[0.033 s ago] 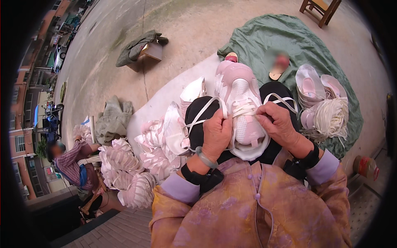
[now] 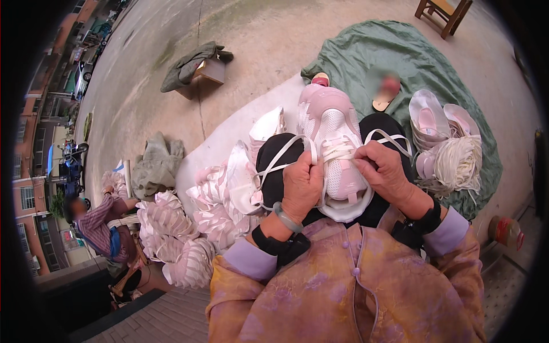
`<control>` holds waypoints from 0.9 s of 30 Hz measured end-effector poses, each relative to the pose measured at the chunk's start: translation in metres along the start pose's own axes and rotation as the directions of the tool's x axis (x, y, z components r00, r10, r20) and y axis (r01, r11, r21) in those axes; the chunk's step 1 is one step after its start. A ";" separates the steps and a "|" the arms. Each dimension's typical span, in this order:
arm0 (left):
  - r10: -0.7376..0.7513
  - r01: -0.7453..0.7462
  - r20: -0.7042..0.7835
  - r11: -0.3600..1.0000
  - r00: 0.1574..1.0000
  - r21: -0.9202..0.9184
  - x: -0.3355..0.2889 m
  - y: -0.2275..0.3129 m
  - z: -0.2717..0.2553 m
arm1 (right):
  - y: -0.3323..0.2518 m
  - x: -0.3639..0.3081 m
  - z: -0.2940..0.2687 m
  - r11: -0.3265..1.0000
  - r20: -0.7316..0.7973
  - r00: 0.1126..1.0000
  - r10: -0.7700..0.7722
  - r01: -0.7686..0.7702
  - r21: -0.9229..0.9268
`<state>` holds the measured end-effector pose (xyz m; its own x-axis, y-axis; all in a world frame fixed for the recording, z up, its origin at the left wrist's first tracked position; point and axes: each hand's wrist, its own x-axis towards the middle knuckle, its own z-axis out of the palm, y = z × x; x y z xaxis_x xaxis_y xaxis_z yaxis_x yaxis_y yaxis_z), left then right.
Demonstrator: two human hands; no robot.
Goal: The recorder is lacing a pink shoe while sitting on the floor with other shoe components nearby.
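White laces (image 2: 338, 152) were pinched in the fingers of the left hand (image 2: 303, 182) and right hand (image 2: 384, 170) over a pink shoe (image 2: 347, 182) at centre frame; shoe pieces (image 2: 166, 226) crowded lower left, a green sheet (image 2: 366, 48) upper right.

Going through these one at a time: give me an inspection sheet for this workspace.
Surface: pale sheet and green cloth spread on concrete.
Job's things: pink-and-white shoe at the lap, toe pointing away; white laces threaded across it, long loops trailing to both sides.
Clutter: heap of pink-and-white pieces at left; lace bundle and stacked shoe parts at right.
Hands: left hand closed on a lace; right hand curled at the shoe's right edge, exact grip hidden.
Cables: nothing seen near the hands.
Surroundings: another person far left; wooden stool top right.
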<state>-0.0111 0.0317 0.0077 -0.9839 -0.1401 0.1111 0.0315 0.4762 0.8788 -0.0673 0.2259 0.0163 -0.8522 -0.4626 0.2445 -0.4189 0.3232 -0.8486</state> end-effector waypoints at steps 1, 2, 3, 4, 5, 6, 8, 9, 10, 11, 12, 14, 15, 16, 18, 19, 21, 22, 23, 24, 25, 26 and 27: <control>-0.042 0.042 -0.017 0.999 0.999 0.007 0.000 0.000 0.000 | -0.001 0.001 0.001 1.000 0.002 1.000 -0.003 0.003 0.001; -0.043 0.043 -0.022 0.999 0.999 0.008 0.001 -0.002 0.000 | -0.001 0.002 0.001 0.996 -0.016 0.998 -0.065 0.064 -0.059; -0.090 0.089 -0.027 0.994 0.996 -0.059 0.003 -0.003 -0.001 | -0.002 0.002 0.002 0.985 -0.032 0.992 -0.124 0.119 -0.121; -0.138 0.134 -0.029 0.983 0.990 -0.127 0.003 -0.002 -0.002 | -0.004 0.003 0.003 0.985 -0.031 0.992 -0.124 0.120 -0.121; -0.139 0.135 -0.030 0.983 0.990 -0.127 -0.001 0.000 -0.006 | -0.007 0.004 0.003 0.979 -0.047 0.987 -0.152 0.144 -0.141; -0.178 0.178 -0.010 0.983 0.984 0.049 0.001 0.016 -0.014 | -0.009 0.005 0.002 0.973 -0.066 0.982 -0.174 0.161 -0.166; -0.221 0.215 0.000 0.950 0.975 0.225 -0.005 0.029 -0.018 | -0.016 0.008 0.002 0.967 -0.065 0.979 -0.192 0.177 -0.183; -0.039 0.037 0.004 0.966 0.999 0.256 -0.008 0.031 -0.018 | -0.019 0.010 0.004 0.960 -0.063 0.974 -0.216 0.200 -0.197; 0.144 -0.142 0.013 0.948 0.989 0.286 -0.010 0.033 -0.018 | -0.021 0.012 0.006 0.959 -0.061 0.974 -0.218 0.203 -0.198; 0.177 -0.189 0.069 0.928 0.982 0.320 -0.012 0.027 -0.016 | -0.023 0.014 0.009 0.946 -0.030 0.971 -0.238 0.225 -0.231; 0.177 -0.189 0.067 0.928 0.982 0.320 -0.013 0.023 -0.014 | -0.023 0.016 0.013 0.932 0.001 0.966 -0.258 0.249 -0.263; 0.320 -0.299 0.009 0.876 0.947 0.379 -0.013 0.016 -0.012 | -0.026 0.020 0.020 0.917 0.059 0.961 -0.270 0.275 -0.288; 0.321 -0.300 0.008 0.876 0.947 0.376 -0.015 0.016 -0.012 | -0.026 0.021 0.023 0.902 0.115 0.955 -0.274 0.297 -0.313; 0.244 -0.235 0.018 0.907 0.970 0.349 -0.017 0.017 -0.012 | -0.026 0.021 0.025 0.901 0.116 0.955 -0.273 0.296 -0.316; 0.166 -0.165 0.026 0.933 0.986 0.320 -0.019 0.016 -0.011 | -0.025 0.021 0.030 0.903 0.176 0.964 -0.200 0.251 -0.350; 0.043 -0.044 0.006 0.984 0.999 0.171 -0.020 0.015 -0.010 | -0.024 0.021 0.032 0.901 0.179 0.963 -0.201 0.254 -0.351; -0.081 0.081 0.002 0.997 0.997 0.013 -0.022 0.011 -0.008 | -0.023 0.021 0.036 0.901 0.170 0.967 -0.190 0.240 -0.361; -0.032 0.031 -0.010 0.999 0.999 -0.040 -0.022 0.007 -0.007 | -0.023 0.021 0.037 0.900 0.173 0.966 -0.190 0.242 -0.363; 0.017 -0.019 -0.026 0.996 1.000 -0.091 -0.023 0.004 -0.006 | -0.023 0.021 0.038 0.896 0.173 0.965 -0.198 0.249 -0.367; 0.016 -0.019 -0.026 0.996 1.000 -0.092 -0.022 0.002 -0.005 | -0.023 0.021 0.039 0.893 0.170 0.964 -0.204 0.255 -0.371; 0.054 -0.057 -0.035 0.995 0.998 -0.082 -0.021 0.001 -0.004 | -0.021 0.021 0.040 0.893 0.171 0.964 -0.205 0.255 -0.371; 0.092 -0.095 -0.043 0.993 0.995 -0.070 -0.020 0.001 -0.004 | -0.018 0.023 0.041 0.874 0.181 0.965 -0.189 0.249 -0.418; 0.091 -0.093 -0.041 0.993 0.995 -0.070 -0.020 0.004 -0.004 | -0.018 0.024 0.041 0.853 0.189 0.967 -0.169 0.240 -0.463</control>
<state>0.0099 0.0327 0.0106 -0.9690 -0.1316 0.2090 0.1354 0.4249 0.8950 -0.0674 0.1758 0.0179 -0.6941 -0.6583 0.2913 -0.7070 0.5472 -0.4480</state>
